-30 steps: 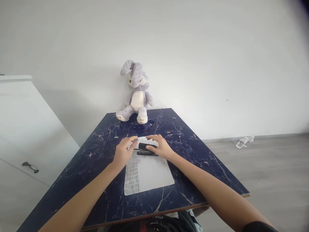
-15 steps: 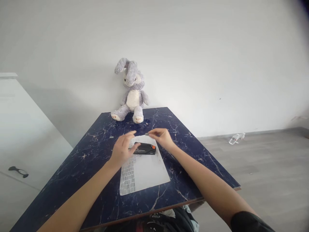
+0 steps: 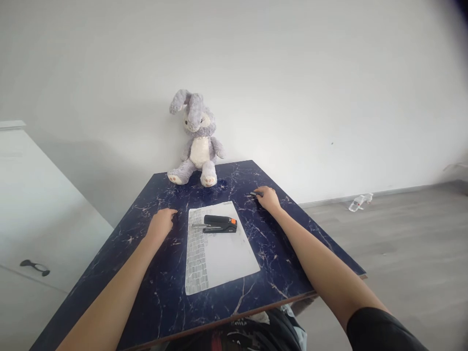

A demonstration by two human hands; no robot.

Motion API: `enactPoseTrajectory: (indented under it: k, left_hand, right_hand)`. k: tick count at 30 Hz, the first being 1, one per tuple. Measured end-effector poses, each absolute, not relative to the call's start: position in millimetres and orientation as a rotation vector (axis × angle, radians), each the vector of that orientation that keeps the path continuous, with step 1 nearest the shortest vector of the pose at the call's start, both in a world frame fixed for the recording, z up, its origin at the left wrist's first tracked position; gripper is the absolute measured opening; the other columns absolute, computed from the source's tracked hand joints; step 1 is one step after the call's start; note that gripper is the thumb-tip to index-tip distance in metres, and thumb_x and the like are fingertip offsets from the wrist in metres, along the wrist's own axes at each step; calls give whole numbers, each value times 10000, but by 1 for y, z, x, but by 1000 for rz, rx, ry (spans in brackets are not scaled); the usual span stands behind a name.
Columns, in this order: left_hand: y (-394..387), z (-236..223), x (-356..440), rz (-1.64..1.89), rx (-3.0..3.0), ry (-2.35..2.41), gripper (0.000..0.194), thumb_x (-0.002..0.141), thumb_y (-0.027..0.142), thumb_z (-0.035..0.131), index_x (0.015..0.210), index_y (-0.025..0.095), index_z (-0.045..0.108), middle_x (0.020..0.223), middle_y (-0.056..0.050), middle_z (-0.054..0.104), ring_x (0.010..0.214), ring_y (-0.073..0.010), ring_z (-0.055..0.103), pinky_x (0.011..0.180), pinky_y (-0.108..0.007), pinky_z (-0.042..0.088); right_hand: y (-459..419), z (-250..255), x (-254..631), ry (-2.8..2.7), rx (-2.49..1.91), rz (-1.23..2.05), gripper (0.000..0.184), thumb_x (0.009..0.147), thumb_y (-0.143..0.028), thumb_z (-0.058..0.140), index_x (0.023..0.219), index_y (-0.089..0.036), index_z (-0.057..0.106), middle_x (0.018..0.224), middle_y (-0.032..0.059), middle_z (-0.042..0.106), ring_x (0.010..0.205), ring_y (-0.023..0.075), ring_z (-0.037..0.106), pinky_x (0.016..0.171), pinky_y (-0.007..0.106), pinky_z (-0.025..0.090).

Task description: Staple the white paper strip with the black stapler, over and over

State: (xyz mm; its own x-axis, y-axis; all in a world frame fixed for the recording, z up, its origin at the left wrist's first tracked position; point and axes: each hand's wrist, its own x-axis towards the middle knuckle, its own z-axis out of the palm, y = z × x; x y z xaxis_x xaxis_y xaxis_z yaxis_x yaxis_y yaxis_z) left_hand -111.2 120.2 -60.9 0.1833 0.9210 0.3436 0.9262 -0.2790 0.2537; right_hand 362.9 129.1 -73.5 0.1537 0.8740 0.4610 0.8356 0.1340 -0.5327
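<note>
A black stapler (image 3: pixel 219 224) with an orange button lies on a white sheet (image 3: pixel 230 263) with a grey brick pattern down its left side. The stapler's metal piece sticks out to the left. Off to the right of the sheet, my right hand (image 3: pixel 268 199) pinches a small grey strip of staples (image 3: pixel 254 193) low over the tabletop. My left hand (image 3: pixel 161 223) rests on the table left of the sheet, its fingers drawn together at the tips. Whatever those fingertips may hold is hidden.
The dark blue marbled table (image 3: pixel 219 312) carries a seated grey plush rabbit (image 3: pixel 200 146) at its far end, near the wall. A white cabinet (image 3: pixel 32 195) stands at the left. On the floor at right lies a clear plastic item (image 3: pixel 360 202).
Both hands have moved away from the stapler, left hand leftward, right hand rightward with the strip of staples. The small grey piece on the table at left is now covered by my left hand.
</note>
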Motion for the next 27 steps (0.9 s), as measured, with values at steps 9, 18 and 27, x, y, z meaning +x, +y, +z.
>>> enactPoseTrajectory:
  k: [9, 18, 27]
  left_hand:
    - [99, -44, -85, -882, -2472, -1821, 239, 939, 286, 564, 994, 229, 789, 1003, -113, 779, 949, -283, 734, 915, -396, 552]
    - [60, -26, -40, -1702, -2878, -1526, 305, 935, 488, 649, 999, 219, 778, 1027, -69, 700, 841, -206, 723, 861, -361, 585]
    - [59, -29, -38, -1513, -2837, -1535, 245, 871, 458, 736, 905, 225, 803, 872, -59, 738, 771, -213, 662, 777, -363, 549]
  right_hand:
    - [130, -71, 358, -1635, -1578, 76, 281, 796, -124, 575, 969, -170, 791, 1172, 102, 699, 710, 153, 620, 876, 322, 509]
    - [130, -73, 354, -1648, -1615, 125, 292, 753, -107, 587, 927, -172, 811, 1025, 79, 745, 704, 159, 636, 882, 300, 503]
    - [127, -68, 350, -1653, -1684, 206, 280, 755, -120, 607, 931, -176, 817, 934, 68, 766, 778, 191, 685, 857, 292, 520]
